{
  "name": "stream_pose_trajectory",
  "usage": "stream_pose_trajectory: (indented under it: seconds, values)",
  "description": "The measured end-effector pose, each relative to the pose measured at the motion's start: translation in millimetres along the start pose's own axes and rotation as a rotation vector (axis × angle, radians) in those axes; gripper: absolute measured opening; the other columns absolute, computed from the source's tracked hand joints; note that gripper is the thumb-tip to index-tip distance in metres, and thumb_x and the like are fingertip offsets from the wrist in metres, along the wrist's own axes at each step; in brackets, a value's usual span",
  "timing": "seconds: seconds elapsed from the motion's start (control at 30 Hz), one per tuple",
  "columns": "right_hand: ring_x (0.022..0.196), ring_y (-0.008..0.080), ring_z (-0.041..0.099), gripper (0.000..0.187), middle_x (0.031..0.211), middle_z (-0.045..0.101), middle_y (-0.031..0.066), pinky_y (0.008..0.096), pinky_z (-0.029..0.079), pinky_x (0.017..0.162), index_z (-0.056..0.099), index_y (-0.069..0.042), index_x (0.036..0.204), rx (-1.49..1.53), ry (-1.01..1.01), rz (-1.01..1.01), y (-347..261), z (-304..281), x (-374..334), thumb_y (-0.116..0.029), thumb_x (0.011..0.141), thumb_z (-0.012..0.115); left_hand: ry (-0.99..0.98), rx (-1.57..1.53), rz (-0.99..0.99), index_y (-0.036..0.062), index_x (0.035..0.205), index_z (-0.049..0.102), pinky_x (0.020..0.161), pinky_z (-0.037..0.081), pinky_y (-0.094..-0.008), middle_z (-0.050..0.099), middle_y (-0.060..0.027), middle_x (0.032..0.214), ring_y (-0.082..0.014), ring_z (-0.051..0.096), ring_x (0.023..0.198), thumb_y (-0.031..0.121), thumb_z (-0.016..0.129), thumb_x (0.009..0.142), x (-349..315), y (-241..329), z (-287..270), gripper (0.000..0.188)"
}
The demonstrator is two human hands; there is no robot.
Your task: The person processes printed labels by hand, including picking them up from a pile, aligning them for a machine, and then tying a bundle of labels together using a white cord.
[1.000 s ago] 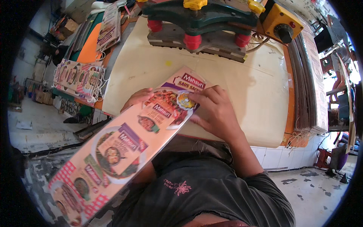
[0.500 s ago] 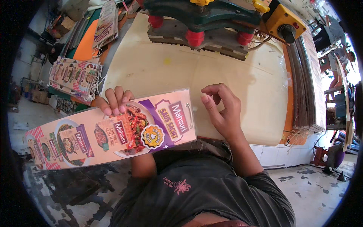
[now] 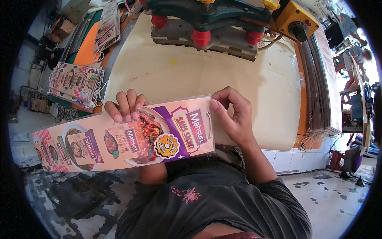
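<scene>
In the head view, the only one we have, we see a long printed card held in the air above the near edge of the pale sheet, its left end reaching out over the floor and its right end in front of the dark shirt.

Our left hand is closed on the card's far long edge, near the middle, four fingers lying over the printed face; the thumb is hidden, presumably pressing from behind. Our right hand is at the far right corner, thumb and forefinger bent toward each other; we cannot tell whether they pinch the corner or only touch it.

We judge the card light and fairly stiff, since it stays nearly flat from that one hold. Its shiny surface suggests a slick coating or clear film, so bare fingers may slide, and the corners could crease. The middle of a long edge looks the best place to hold for balance, with the right end steadied clear of the string loop.

At the far side stands a green press; more cards with strings lie at left.
</scene>
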State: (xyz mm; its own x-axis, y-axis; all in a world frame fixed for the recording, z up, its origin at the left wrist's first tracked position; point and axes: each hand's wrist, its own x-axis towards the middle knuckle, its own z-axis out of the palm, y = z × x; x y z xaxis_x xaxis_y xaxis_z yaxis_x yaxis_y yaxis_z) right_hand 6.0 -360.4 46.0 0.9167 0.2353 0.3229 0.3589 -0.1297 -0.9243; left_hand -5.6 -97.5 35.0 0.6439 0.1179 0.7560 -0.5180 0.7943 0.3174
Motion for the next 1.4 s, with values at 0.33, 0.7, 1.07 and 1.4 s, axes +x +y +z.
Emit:
stream_pose_trajectory:
  seconds: [0.33, 0.7, 1.07, 1.4]
  values:
    - [0.065, 0.0083, 0.056, 0.01, 0.074, 0.065, 0.0043, 0.025, 0.046, 0.061, 0.069, 0.002, 0.09, 0.011, 0.017, 0.05, 2.6, 2.8, -0.5, -0.007, 0.091, 0.067, 0.034, 0.057, -0.018, 0.0121, 0.087, 0.057, 0.083, 0.043, -0.0283, 0.05, -0.0002, 0.078, -0.0126, 0.051, 0.081, 0.021, 0.062, 0.1, -1.8, 0.5, 10.2, 0.017]
    - [0.064, 0.0082, 0.057, 0.009, 0.073, 0.065, 0.0048, 0.0247, 0.047, 0.059, 0.068, 0.002, 0.091, -0.03, 0.022, 0.083, 1.7, 3.8, -0.5, -0.007, 0.092, 0.067, 0.075, 0.048, -0.016, 0.0118, 0.083, 0.057, 0.082, 0.044, -0.0277, 0.049, 0.0, 0.076, -0.0131, 0.051, 0.079, 0.021, 0.064, 0.099, -9.5, -0.8, 17.2, 0.02]
    - [0.058, 0.009, 0.058, 0.007, 0.073, 0.062, 0.0075, 0.0248, 0.046, 0.053, 0.063, 0.0, 0.088, -0.182, 0.214, 0.009, 4.8, 5.9, -3.1, -0.004, 0.089, 0.068, 0.04, -0.057, -0.094, 0.0079, 0.069, 0.058, 0.064, 0.046, -0.0307, 0.051, -0.0027, 0.058, -0.0145, 0.045, 0.058, 0.05, 0.025, 0.11, -18.7, -4.6, 41.5, 0.067]
    - [0.059, 0.0102, 0.061, 0.008, 0.075, 0.062, 0.0072, 0.0255, 0.051, 0.054, 0.06, 0.0, 0.086, -0.235, 0.285, 0.011, 6.2, 6.8, -2.7, -0.003, 0.086, 0.068, -0.103, -0.034, -0.102, 0.0082, 0.061, 0.059, 0.064, 0.046, -0.0336, 0.055, -0.0044, 0.054, -0.0165, 0.042, 0.053, 0.048, 0.027, 0.11, -13.5, -8.3, 52.3, 0.071]
